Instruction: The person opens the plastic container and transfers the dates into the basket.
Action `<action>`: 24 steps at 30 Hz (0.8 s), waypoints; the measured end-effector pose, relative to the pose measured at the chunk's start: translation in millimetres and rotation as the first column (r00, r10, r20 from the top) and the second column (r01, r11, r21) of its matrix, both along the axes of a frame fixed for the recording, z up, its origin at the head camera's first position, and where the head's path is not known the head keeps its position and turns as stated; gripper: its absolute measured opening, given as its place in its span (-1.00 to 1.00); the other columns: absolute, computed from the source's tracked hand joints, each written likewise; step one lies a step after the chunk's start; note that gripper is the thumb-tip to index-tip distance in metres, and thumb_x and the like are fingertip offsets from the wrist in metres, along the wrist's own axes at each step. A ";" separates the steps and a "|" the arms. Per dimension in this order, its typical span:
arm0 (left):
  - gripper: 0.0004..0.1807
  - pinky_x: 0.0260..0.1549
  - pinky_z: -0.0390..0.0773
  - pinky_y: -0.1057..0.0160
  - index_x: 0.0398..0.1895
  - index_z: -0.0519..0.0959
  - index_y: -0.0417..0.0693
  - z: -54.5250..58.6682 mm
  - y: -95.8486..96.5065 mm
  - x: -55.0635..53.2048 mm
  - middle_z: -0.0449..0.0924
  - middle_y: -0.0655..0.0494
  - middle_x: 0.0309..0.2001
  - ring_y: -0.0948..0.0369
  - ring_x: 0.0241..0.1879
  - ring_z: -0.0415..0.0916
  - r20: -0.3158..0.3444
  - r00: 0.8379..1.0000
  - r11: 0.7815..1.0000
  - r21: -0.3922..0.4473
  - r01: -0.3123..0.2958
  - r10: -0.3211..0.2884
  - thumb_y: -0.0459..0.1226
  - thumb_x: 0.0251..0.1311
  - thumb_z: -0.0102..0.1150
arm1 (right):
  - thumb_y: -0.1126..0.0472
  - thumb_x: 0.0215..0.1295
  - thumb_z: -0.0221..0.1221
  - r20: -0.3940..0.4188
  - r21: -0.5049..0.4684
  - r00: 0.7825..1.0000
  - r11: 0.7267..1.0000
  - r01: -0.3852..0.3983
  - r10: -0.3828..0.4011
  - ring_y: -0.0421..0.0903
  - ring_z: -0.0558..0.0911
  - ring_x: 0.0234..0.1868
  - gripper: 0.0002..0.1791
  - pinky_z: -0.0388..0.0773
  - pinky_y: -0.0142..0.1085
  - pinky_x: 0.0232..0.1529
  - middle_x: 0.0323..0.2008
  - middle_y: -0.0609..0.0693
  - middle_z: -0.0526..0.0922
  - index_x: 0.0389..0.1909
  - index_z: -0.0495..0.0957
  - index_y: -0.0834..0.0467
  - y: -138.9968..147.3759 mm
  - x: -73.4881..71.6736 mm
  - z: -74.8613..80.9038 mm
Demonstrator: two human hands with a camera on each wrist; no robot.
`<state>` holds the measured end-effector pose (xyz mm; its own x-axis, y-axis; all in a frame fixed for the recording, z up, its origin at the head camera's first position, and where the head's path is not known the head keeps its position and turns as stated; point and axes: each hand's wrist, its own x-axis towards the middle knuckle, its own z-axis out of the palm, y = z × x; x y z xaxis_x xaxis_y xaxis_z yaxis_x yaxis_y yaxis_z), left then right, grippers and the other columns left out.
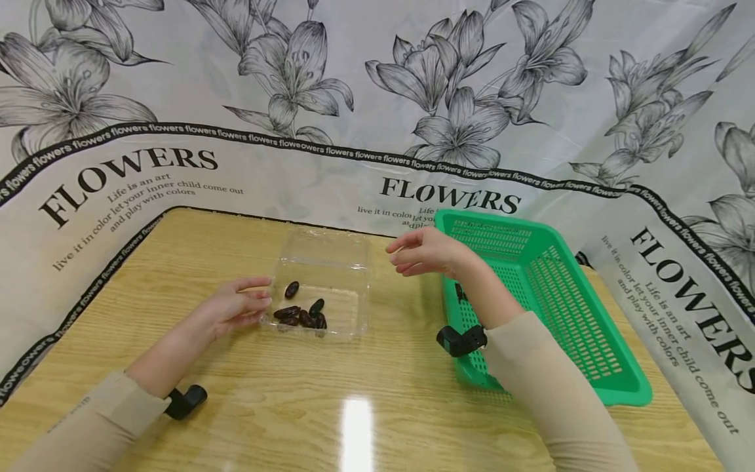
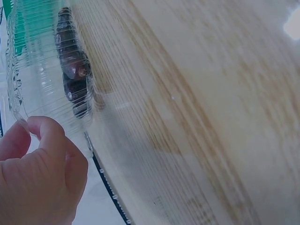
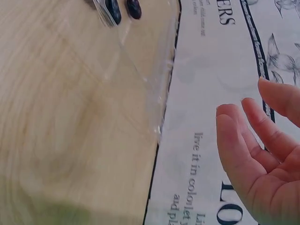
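Nearest, two black wrist devices are worn above the bench, one at each wrist. Toward the right edge, one green basket is set, its long axis slanted from near right to far left; at least one dark piece in basket is seen, the rest of that spot being hidden by the right forearm. Farther left, one clear box is placed, its rim apparently pinched by thumb and forefinger of the left hand. Six dark oval pieces are counted inside, perhaps seven, gathered toward the near left corner, their long axes variously turned; they are reached rightward from the left hand, the nearer one, and leftward and nearward from the right hand. That hand is held between box and basket, fingers parted from thumb, nothing gripped. Toward the far edge, one lid is laid open; beyond, one flowered cloth is hung.
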<state>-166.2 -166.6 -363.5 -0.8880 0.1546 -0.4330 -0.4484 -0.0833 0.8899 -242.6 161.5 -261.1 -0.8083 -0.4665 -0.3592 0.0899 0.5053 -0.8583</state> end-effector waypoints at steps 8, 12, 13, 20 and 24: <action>-0.34 -0.40 0.52 0.42 0.40 0.06 -0.28 0.3 -0.4 -0.2 0.36 0.00 -0.11 0.32 -0.36 0.44 0.005 1.000 1.000 0.002 0.006 -0.006 -0.49 0.26 0.02 | 0.40 0.21 0.14 0.047 -0.001 0.999 1.000 -0.020 0.020 -0.07 0.57 -0.33 -0.61 0.56 -0.16 -0.09 -0.27 0.11 0.56 0.06 0.42 0.44 -30.7 1.2 -22.0; -0.34 -0.40 0.51 0.42 0.40 0.05 -0.27 0.0 -0.2 -0.1 0.34 -0.02 -0.08 0.31 -0.34 0.44 0.000 1.000 1.000 -0.005 0.009 -0.009 -0.48 0.26 0.02 | 0.41 0.20 0.13 0.075 -0.004 0.997 1.000 -0.029 0.029 -0.09 0.56 -0.37 -0.62 0.58 -0.20 -0.13 -0.27 0.12 0.56 0.05 0.42 0.45 -43.8 3.5 -32.5; -0.35 -0.40 0.51 0.42 0.40 0.05 -0.27 -0.1 -0.1 0.0 0.34 -0.02 -0.07 0.31 -0.34 0.44 -0.001 1.000 1.000 -0.007 0.009 -0.009 -0.47 0.27 0.02 | 0.42 0.20 0.13 0.081 -0.003 0.996 1.000 -0.031 0.032 -0.10 0.56 -0.37 -0.62 0.58 -0.21 -0.14 -0.27 0.11 0.56 0.05 0.42 0.45 -46.9 4.3 -35.2; -0.34 -0.39 0.52 0.42 0.40 0.05 -0.29 -0.2 0.3 0.4 0.33 -0.03 -0.07 0.31 -0.33 0.44 -0.004 1.000 1.000 0.004 0.008 -0.008 -0.49 0.26 0.02 | 0.43 0.20 0.16 0.109 0.007 0.992 0.998 -0.056 0.055 -0.09 0.57 -0.38 -0.62 0.55 -0.11 -0.06 -0.31 0.08 0.54 0.04 0.43 0.48 -67.0 12.2 -51.4; -0.33 -0.39 0.52 0.43 0.40 0.05 -0.29 -0.2 -0.1 -0.1 0.36 0.03 -0.14 0.31 -0.35 0.45 0.004 1.000 1.000 0.016 0.000 0.000 -0.49 0.25 0.03 | 0.42 0.19 0.17 0.108 0.033 0.991 0.996 -0.084 0.080 -0.10 0.56 -0.39 -0.65 0.57 -0.15 -0.11 -0.31 0.08 0.54 0.00 0.47 0.47 -77.2 14.7 -58.8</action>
